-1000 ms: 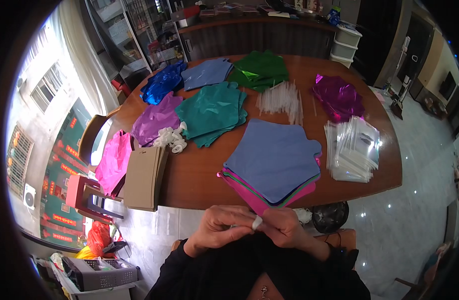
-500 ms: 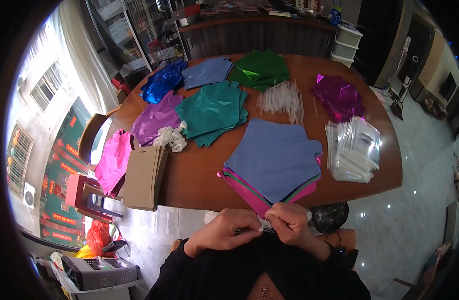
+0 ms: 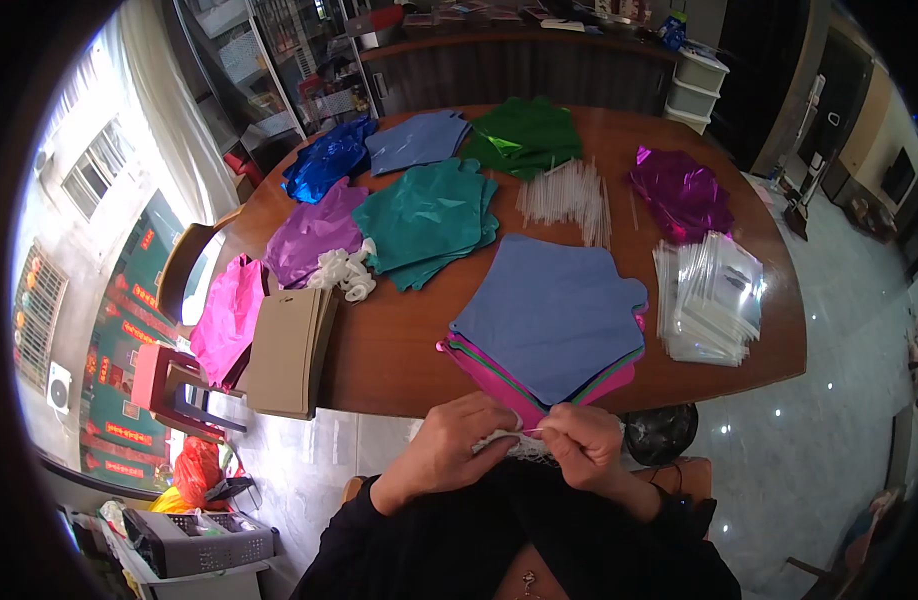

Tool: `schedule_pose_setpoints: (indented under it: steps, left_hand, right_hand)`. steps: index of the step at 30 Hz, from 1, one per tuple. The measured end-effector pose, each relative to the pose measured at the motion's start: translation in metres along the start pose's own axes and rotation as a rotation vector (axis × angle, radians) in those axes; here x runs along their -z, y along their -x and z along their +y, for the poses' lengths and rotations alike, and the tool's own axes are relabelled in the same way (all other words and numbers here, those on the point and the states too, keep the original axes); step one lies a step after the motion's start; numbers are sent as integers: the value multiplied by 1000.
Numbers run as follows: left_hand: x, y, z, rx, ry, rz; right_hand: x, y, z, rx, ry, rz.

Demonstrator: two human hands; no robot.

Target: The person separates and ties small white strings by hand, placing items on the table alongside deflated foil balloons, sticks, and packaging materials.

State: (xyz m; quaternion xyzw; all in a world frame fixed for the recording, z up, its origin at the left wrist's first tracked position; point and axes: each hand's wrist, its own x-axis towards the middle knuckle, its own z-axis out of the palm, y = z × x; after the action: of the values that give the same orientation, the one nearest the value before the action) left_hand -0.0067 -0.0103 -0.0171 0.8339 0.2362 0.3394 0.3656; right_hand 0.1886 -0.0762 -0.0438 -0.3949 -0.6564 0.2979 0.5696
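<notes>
My left hand (image 3: 451, 442) and my right hand (image 3: 585, 447) are close together at the table's near edge, both with fingers closed. A small white strip (image 3: 501, 436) shows at my left fingertips. Its far end runs toward the pinched fingers of my right hand; its exact kind is unclear. Just beyond my hands lies a fanned stack of foil sheets, with a blue sheet (image 3: 549, 315) on top and pink and green edges below. The stack's near tip lies close to my right fingers.
On the brown table (image 3: 379, 370) are teal sheets (image 3: 424, 220), thin clear sticks (image 3: 569, 200), clear plastic bags (image 3: 709, 300), white rolls (image 3: 344, 272), brown cardboard (image 3: 284, 350) and pink sheets (image 3: 229, 320). Purple, magenta, green and blue sheets lie farther out.
My fingertips have moved apart, my left hand going slightly left and up. More of the white strip now shows between them. The stacks on the table stay put.
</notes>
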Motion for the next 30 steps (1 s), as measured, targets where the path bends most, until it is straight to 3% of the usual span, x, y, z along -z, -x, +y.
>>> schedule_pose_setpoints:
  steps: [4, 10, 14, 20, 24, 30]
  left_hand:
    - [9, 5, -2, 92, 320, -293]
    - [2, 9, 0, 153, 709, -46]
    - [-8, 1, -3, 24, 143, 176]
    - [-4, -2, -6, -103, -123, -19]
    - [1, 6, -8, 14, 234, -213]
    - [0, 7, -6, 56, 766, -60]
  right_hand:
    - [1, 1, 6, -36, 17, 26]
    - [-5, 2, 11, 8, 30, -180]
    - [-7, 2, 13, 86, 5, -214]
    - [1, 0, 5, 37, 51, -80]
    - [5, 1, 8, -39, 48, -5]
    - [-2, -3, 4, -79, -8, -140]
